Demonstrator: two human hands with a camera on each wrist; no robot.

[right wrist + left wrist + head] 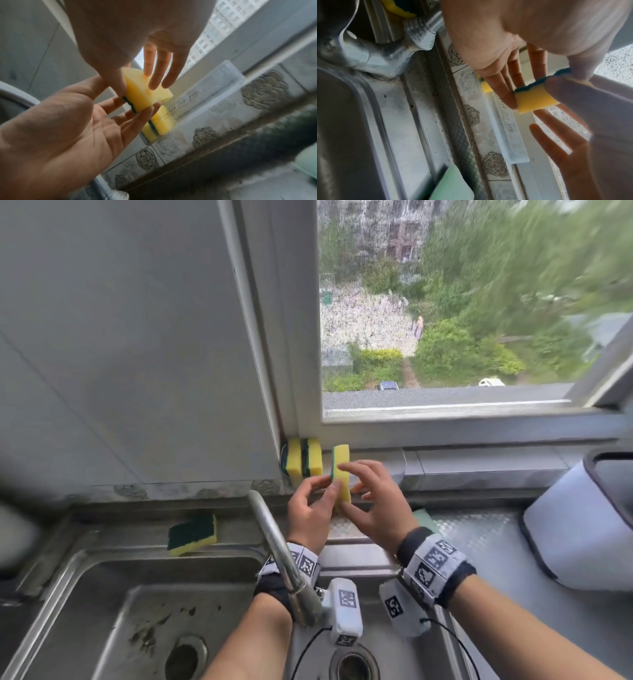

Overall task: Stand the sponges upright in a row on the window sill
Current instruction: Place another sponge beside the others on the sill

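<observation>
Both hands pinch the third sponge upright, left hand and right hand by fingertips, apparently just above the window sill; lower it squarely beside the two standing sponges at the sill's left corner, releasing together.

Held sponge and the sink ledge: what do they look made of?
Held sponge: soft yellow foam with a dark green, rougher-looking scouring layer on one face; its look suggests it is porous. Sink ledge: probably stainless steel, a dull brushed grey sheen with pressed ridges.
</observation>
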